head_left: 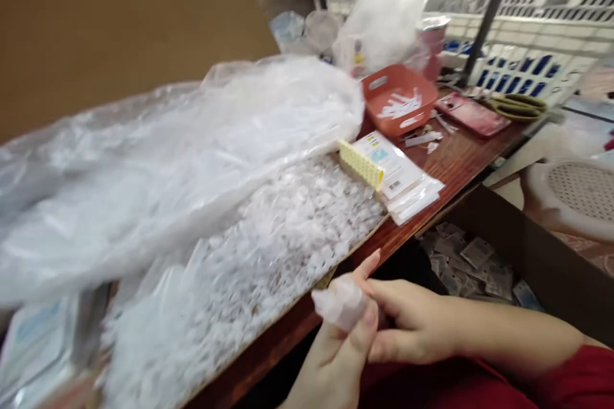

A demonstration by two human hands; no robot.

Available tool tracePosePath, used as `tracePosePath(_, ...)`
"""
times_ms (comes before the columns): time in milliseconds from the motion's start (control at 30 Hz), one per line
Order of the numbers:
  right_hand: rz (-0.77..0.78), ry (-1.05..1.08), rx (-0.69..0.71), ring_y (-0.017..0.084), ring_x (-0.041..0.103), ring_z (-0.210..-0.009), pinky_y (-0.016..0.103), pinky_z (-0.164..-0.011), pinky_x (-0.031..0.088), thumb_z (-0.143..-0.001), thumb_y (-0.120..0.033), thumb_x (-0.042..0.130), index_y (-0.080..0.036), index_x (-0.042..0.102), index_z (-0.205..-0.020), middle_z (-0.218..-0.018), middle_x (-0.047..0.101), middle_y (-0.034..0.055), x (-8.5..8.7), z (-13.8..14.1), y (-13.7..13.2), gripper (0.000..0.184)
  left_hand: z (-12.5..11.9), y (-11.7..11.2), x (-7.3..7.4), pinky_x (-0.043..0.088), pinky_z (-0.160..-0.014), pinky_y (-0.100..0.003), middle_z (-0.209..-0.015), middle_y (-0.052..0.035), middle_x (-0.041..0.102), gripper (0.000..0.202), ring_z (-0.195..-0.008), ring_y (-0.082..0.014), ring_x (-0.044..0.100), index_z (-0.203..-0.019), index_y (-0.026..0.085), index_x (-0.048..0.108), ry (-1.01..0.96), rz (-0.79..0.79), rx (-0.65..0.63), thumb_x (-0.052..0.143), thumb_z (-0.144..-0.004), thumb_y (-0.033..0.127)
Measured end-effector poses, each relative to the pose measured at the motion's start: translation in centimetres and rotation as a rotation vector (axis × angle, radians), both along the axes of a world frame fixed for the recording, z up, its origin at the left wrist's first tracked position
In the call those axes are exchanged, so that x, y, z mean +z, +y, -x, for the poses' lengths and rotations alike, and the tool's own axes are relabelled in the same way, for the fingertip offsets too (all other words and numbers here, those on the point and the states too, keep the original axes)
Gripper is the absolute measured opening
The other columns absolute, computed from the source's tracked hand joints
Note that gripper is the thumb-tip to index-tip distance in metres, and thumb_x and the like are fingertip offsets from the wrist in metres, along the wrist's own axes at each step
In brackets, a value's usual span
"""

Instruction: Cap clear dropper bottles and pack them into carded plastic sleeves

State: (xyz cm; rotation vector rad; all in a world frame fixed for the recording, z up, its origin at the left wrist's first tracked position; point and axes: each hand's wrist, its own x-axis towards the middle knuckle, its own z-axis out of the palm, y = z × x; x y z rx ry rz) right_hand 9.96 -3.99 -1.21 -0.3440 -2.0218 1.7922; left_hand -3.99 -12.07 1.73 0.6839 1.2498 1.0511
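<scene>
In front of my lap, my left hand is closed with its thumb pressed on a crumpled, translucent white plastic piece. My right hand meets it from the right, fingers curled against the same piece and one finger stretched out. Whatever lies inside the plastic is hidden. Just beyond my hands, a shallow cardboard tray holds a heap of small clear-white pieces, too blurred to name. A large clear plastic bag covers the heap's far side.
Flat printed packets lie by a yellow dotted strip on the wooden table. Beyond stand an orange basket with white strips and a pink phone. Below right, a cardboard box contains small packets. A brown cardboard panel rises left.
</scene>
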Motion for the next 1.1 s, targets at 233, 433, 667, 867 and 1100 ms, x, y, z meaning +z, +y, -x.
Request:
tracePosePath(233, -0.195, 0.254, -0.251, 0.013, 0.053, -0.064, 0.022, -0.059, 0.048, -0.09, -0.042, 0.049, -0.019, 0.055, -0.083, -0.075, 0.057, 0.0016, -2.7, -2.2, 1.3, 0.025, -1.9, 3.8, 1.3, 0.039, -0.106, -0.05, -0.139, -0.0107, 0.055, 0.055, -0.13, -0.0356, 0.047, -0.127, 0.026, 0.059, 0.519, -0.168, -0.318, 0.057, -0.081, 0.057)
tracePosePath(433, -0.019, 0.429, -0.831, 0.014, 0.061, -0.068, 0.026, -0.062, 0.053, -0.099, -0.034, 0.041, -0.021, 0.057, -0.098, -0.081, 0.062, 0.0039, -6.6, -5.5, 2.3, 0.021, -3.5, 13.5, 3.5, 0.018, -0.115, -0.055, -0.124, -0.015, 0.067, 0.036, -0.131, -0.0318, 0.048, -0.122, 0.017, 0.061, 1.275, -0.729, -0.379, 0.044, -0.092, 0.024)
tracePosePath(667, 0.021, 0.507, -1.085, 0.016, 0.062, -0.069, 0.029, -0.062, 0.055, -0.098, -0.03, 0.044, -0.024, 0.06, -0.099, -0.08, 0.063, 0.0036, -9.1, -7.4, 3.4, 0.017, -6.4, 19.6, 1.4, -0.003, -0.111, -0.067, -0.122, -0.0261, 0.066, 0.04, -0.134, -0.045, 0.038, -0.116, 0.004, 0.067, 1.569, -0.723, -0.566, 0.055, -0.081, 0.019)
tracePosePath(867, 0.042, 0.485, -1.093, 0.017, 0.062, -0.067, 0.031, -0.061, 0.054, -0.096, -0.034, 0.047, -0.021, 0.062, -0.094, -0.076, 0.064, 0.0047, -9.1, -8.2, 3.9, 0.02, -7.0, 20.3, 0.2, 0.009, -0.111, -0.066, -0.116, -0.0305, 0.067, 0.044, -0.127, -0.046, 0.048, -0.117, -0.004, 0.065, 1.627, -0.67, -0.633, 0.044, -0.082, 0.013)
tracePosePath(1100, 0.045, 0.491, -1.103, 0.017, 0.063, -0.07, 0.031, -0.064, 0.055, -0.095, -0.042, 0.048, -0.021, 0.062, -0.094, -0.081, 0.066, 0.0047, -8.1, -8.8, 4.7, 0.025, -7.7, 17.8, 1.7, 0.006, -0.113, -0.062, -0.133, -0.0366, 0.049, 0.053, -0.133, -0.0433, 0.039, -0.127, -0.015, 0.05, 1.662, -0.683, -0.625, 0.032, -0.082, 0.005)
